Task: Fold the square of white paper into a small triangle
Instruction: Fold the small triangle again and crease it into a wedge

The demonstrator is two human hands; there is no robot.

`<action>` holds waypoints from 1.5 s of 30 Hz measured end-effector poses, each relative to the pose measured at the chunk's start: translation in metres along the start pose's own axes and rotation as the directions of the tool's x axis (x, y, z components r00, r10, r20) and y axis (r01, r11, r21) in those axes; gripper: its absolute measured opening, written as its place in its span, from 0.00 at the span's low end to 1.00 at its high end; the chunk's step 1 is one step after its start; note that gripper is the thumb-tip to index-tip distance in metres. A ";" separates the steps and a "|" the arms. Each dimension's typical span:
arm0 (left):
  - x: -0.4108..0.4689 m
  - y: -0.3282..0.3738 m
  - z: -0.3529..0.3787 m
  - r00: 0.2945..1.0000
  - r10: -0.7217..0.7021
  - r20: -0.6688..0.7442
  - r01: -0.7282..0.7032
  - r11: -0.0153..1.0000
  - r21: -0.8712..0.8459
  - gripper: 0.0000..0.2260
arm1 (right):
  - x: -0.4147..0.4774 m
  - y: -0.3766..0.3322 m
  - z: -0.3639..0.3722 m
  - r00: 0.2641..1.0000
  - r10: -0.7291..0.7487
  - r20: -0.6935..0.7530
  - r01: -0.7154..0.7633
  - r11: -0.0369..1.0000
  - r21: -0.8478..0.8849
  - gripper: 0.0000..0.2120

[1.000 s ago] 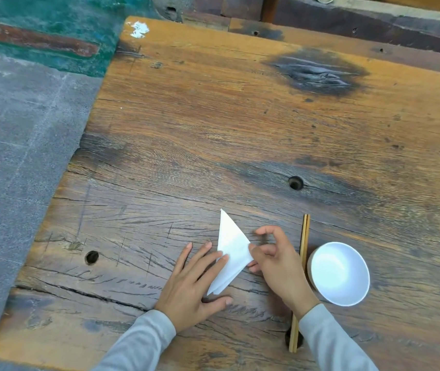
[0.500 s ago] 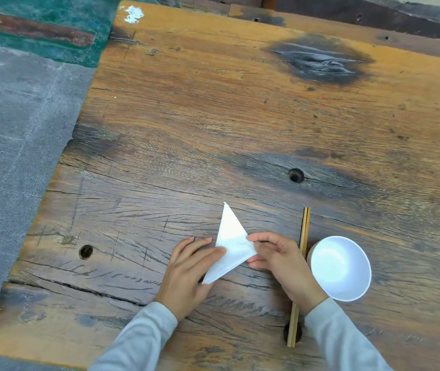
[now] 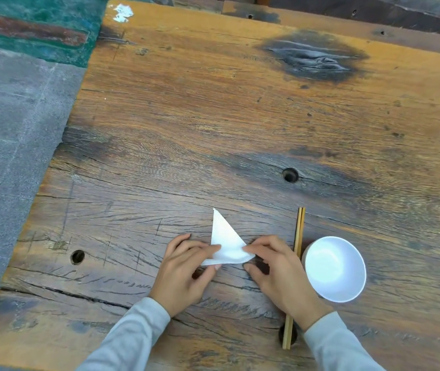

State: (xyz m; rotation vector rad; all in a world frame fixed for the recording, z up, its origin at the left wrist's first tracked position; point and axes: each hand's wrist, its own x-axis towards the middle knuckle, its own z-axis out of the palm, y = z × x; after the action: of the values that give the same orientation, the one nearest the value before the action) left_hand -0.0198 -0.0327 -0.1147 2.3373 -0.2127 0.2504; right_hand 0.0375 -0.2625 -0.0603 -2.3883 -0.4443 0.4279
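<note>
Both hands [image 3: 184,269] [image 3: 275,269] pinch the white paper [image 3: 225,241] between them.

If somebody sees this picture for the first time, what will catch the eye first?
The white paper, folded into a triangle, lies near the front of the wooden table, pinched by the left hand and the right hand. To the right are chopsticks and a white bowl.

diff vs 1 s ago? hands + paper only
The left hand went from lying flat across the folded paper to a fingertip grip on its near-left corner. The right hand shifted from the paper's right edge to pinching the near-right corner. The paper's near edge now looks slightly lifted and curved. The paper's far tip is still pointing away; chopsticks and white bowl unmoved.
</note>
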 end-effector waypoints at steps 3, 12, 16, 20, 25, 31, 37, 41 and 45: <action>0.004 0.003 -0.002 0.997 -0.061 0.039 0.063 0.996 -0.057 0.19 | 0.002 0.004 0.006 0.999 -0.010 -0.053 0.010 1.000 -0.013 0.12; 0.007 0.002 -0.007 0.984 -0.136 0.115 0.147 0.984 -0.097 0.17 | -0.007 0.011 0.011 0.990 -0.021 -0.138 0.022 1.000 0.001 0.09; 0.005 0.002 -0.009 0.969 -0.224 0.101 0.232 0.970 -0.073 0.15 | -0.011 0.012 0.016 0.985 0.017 -0.170 -0.015 1.000 0.014 0.07; 0.005 0.006 -0.009 0.966 -0.242 0.089 0.251 0.963 -0.102 0.15 | -0.010 0.014 0.020 0.988 0.041 -0.146 -0.041 0.999 0.007 0.04; 0.007 0.009 -0.008 0.946 -0.313 0.089 0.320 0.943 -0.090 0.13 | -0.008 0.008 0.023 0.984 0.094 -0.152 -0.100 0.994 -0.033 0.03; 0.006 0.012 -0.007 0.894 -0.432 0.117 0.440 0.897 -0.050 0.12 | -0.013 0.005 0.030 0.972 0.169 -0.161 -0.173 0.985 -0.012 0.03; 0.018 0.014 -0.011 0.856 -0.502 0.121 0.513 0.855 -0.081 0.21 | -0.010 0.005 0.032 0.962 0.198 -0.189 -0.194 0.980 0.042 0.02; 0.031 0.013 -0.011 0.814 -0.553 0.178 0.577 0.802 -0.151 0.16 | -0.006 0.006 0.031 0.949 0.231 -0.214 -0.220 0.973 0.073 0.03; 0.038 0.012 -0.011 0.785 -0.589 0.193 0.615 0.778 -0.125 0.14 | -0.002 0.002 0.031 0.940 0.244 -0.237 -0.225 0.969 0.104 0.04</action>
State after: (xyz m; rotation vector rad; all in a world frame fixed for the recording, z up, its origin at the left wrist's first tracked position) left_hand 0.0125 -0.0361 -0.0896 2.1104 0.4386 -0.2528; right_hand 0.0228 -0.2478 -0.0841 -2.3889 -0.0284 0.2385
